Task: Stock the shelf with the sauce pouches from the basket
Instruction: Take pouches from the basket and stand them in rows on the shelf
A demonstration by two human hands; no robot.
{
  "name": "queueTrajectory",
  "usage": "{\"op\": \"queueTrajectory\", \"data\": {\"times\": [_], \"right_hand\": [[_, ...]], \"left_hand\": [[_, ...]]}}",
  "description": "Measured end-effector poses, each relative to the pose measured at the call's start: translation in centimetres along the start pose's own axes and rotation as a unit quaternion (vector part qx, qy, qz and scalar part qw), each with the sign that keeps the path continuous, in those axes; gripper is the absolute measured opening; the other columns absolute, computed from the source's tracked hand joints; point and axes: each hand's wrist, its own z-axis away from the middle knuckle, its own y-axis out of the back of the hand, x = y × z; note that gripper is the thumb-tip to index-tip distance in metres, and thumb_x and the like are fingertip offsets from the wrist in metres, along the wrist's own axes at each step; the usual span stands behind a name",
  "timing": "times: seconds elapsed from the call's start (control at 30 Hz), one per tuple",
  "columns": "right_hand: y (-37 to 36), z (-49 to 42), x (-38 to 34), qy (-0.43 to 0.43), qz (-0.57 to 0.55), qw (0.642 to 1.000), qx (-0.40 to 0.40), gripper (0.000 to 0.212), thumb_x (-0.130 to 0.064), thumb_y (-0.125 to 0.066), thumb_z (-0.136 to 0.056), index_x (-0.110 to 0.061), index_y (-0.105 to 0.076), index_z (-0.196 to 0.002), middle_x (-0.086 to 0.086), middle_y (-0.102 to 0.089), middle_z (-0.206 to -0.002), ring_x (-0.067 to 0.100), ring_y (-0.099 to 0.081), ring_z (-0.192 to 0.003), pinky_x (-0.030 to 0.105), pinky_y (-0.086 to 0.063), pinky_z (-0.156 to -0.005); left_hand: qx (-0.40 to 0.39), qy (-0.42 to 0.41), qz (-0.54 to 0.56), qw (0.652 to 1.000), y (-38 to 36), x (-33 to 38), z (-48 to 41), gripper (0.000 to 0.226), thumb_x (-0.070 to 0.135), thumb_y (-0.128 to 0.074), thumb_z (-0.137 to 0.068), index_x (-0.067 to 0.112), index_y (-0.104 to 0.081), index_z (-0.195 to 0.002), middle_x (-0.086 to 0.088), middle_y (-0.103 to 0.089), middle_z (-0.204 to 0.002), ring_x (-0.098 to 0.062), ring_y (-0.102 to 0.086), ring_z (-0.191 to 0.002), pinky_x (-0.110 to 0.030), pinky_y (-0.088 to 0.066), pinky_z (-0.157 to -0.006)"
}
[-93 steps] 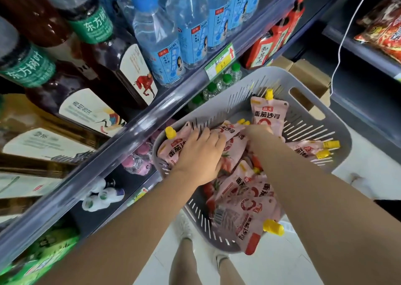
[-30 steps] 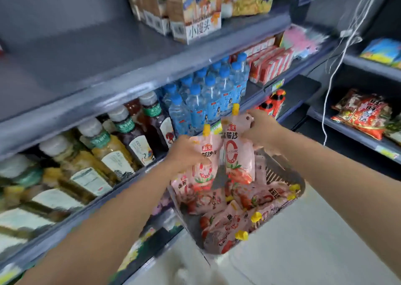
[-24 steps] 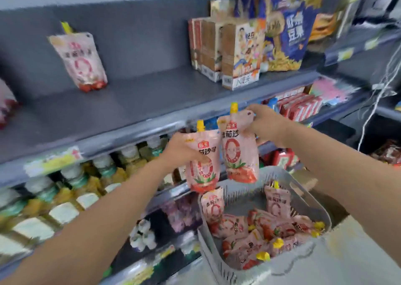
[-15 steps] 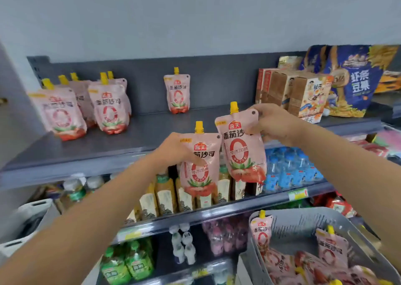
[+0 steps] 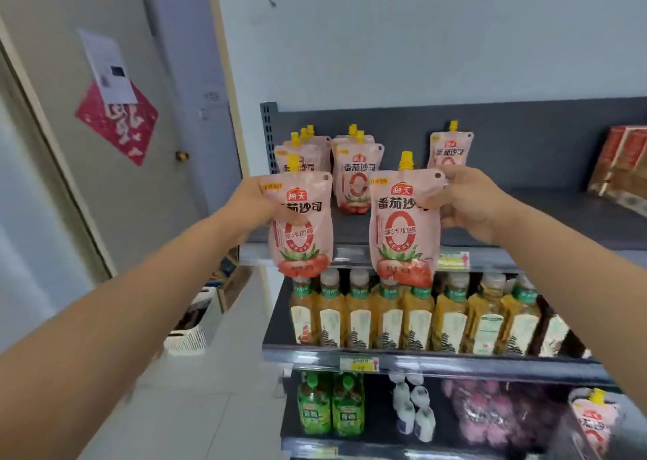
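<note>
Left hand [image 5: 252,201] and right hand [image 5: 471,205], pouches [image 5: 300,230] now nearer the top shelf [image 5: 532,216]

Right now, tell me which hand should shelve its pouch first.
Right, probably: the right hand holds the right pouch by bare shelf beside the lone pouch; the left hand faces full rows.

Left hand [image 5: 252,200] holds the left pouch [image 5: 301,228], right hand [image 5: 469,204] the right pouch [image 5: 404,228] beside it, both in front of the top shelf [image 5: 542,221]. Behind them a cluster of pouches [image 5: 359,176] stands at the shelf's left end, a lone pouch [image 5: 451,146] further right, boxes [image 5: 623,165] far right. Bottles [image 5: 416,319] line the lower shelf [image 5: 437,358]; a door [image 5: 115,197] off to the left
</note>
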Motion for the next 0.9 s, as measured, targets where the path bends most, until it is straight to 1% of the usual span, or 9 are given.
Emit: {"op": "queueTrajectory", "data": {"times": [0.1,0.2,0.3,0.43,0.53,0.6,0.67,0.77,0.9], "right_hand": [[-1.7,-1.5,-0.4,0.005,-0.009,1.0,0.01,0.04,0.01,-0.06,-0.083,-0.009,-0.059,-0.118,0.007,-0.071,-0.094,0.026,-0.069,-0.086,0.039,-0.057,-0.071],[-2.2,-3.3,-0.7,0.013,-0.012,1.0,0.019,0.038,0.009,-0.06,-0.084,-0.009,-0.057,-0.118,0.007,-0.071,-0.097,0.028,-0.069,-0.091,0.041,-0.057,-0.073],[-2.1,-5.5,-0.7,0.028,-0.018,0.999,0.033,0.036,0.008,-0.06,-0.084,-0.011,-0.058,-0.114,0.005,-0.071,-0.098,0.025,-0.069,-0.091,0.039,-0.057,-0.071],[-1.9,-9.0,0.2,0.048,-0.017,0.998,0.047,0.035,0.009,-0.061,-0.084,-0.014,-0.059,-0.11,0.005,-0.07,-0.103,0.023,-0.069,-0.091,0.037,-0.057,-0.068],[-1.9,-11.5,1.1,0.056,-0.027,0.997,0.039,0.033,0.009,-0.061,-0.084,-0.017,-0.06,-0.103,0.004,-0.07,-0.103,0.022,-0.069,-0.092,0.039,-0.058,-0.07],[-2.1,-12.8,1.6,0.063,-0.035,0.997,0.029,0.032,0.01,-0.061,-0.083,-0.019,-0.061,-0.098,0.004,-0.071,-0.102,0.021,-0.07,-0.091,0.041,-0.059,-0.073],[-2.5,-13.9,2.1,0.073,-0.041,0.996,0.018,0.032,0.011,-0.061,-0.083,-0.019,-0.062,-0.095,0.004,-0.071,-0.098,0.019,-0.071,-0.087,0.04,-0.06,-0.072],[-3.2,-15.2,2.9,0.083,-0.054,0.995,-0.003,0.036,0.013,-0.059,-0.083,-0.022,-0.063,-0.092,0.0,-0.073,-0.089,0.013,-0.072,-0.077,0.033,-0.061,-0.068],[-4.1,-16.3,3.7,0.078,-0.089,0.993,-0.023,0.04,0.012,-0.059,-0.084,-0.026,-0.064,-0.096,-0.004,-0.075,-0.086,0.012,-0.072,-0.08,0.028,-0.059,-0.064]], "left_hand": [[0.055,-0.001,0.032,0.998,2.4,-0.8,-1.8,0.05,-0.008,-0.085,-0.056,0.006,-0.071,-0.101,-0.005,-0.075,-0.093,-0.023,-0.072,-0.089,-0.044,-0.058,-0.08],[0.093,-0.005,0.069,0.993,3.2,-1.5,-4.2,0.048,-0.009,-0.086,-0.054,0.007,-0.071,-0.097,-0.005,-0.075,-0.092,-0.022,-0.072,-0.088,-0.044,-0.058,-0.079],[0.11,-0.01,0.092,0.99,3.0,-2.0,-6.7,0.046,-0.009,-0.086,-0.054,0.01,-0.072,-0.092,-0.004,-0.075,-0.09,-0.021,-0.072,-0.087,-0.042,-0.059,-0.077],[0.083,-0.003,0.088,0.993,2.3,-2.6,-10.4,0.054,-0.01,-0.085,-0.053,0.009,-0.071,-0.102,-0.004,-0.075,-0.094,-0.02,-0.072,-0.088,-0.038,-0.059,-0.073],[0.044,-0.004,0.061,0.997,1.6,-3.0,-12.8,0.047,-0.012,-0.081,-0.059,0.014,-0.07,-0.096,0.006,-0.075,-0.08,-0.009,-0.072,-0.075,-0.025,-0.058,-0.058],[0.03,-0.01,0.05,0.998,1.4,-3.2,-14.4,0.043,-0.013,-0.079,-0.062,0.016,-0.07,-0.091,0.01,-0.074,-0.074,-0.004,-0.071,-0.07,-0.021,-0.056,-0.056],[0.019,-0.022,0.035,0.999,1.7,-3.5,-15.7,0.043,-0.012,-0.08,-0.062,0.017,-0.07,-0.092,0.01,-0.075,-0.078,-0.003,-0.071,-0.075,-0.021,-0.057,-0.061],[-0.02,-0.018,0.012,1.0,2.5,-3.8,-16.9,0.049,-0.008,-0.081,-0.062,0.012,-0.071,-0.105,0.001,-0.075,-0.097,-0.012,-0.071,-0.09,-0.024,-0.058,-0.072],[-0.082,-0.008,0.01,0.997,3.7,-4.0,-17.0,0.065,0.001,-0.084,-0.054,0.009,-0.067,-0.116,-0.006,-0.073,-0.108,-0.018,-0.07,-0.1,-0.025,-0.058,-0.077]]}}
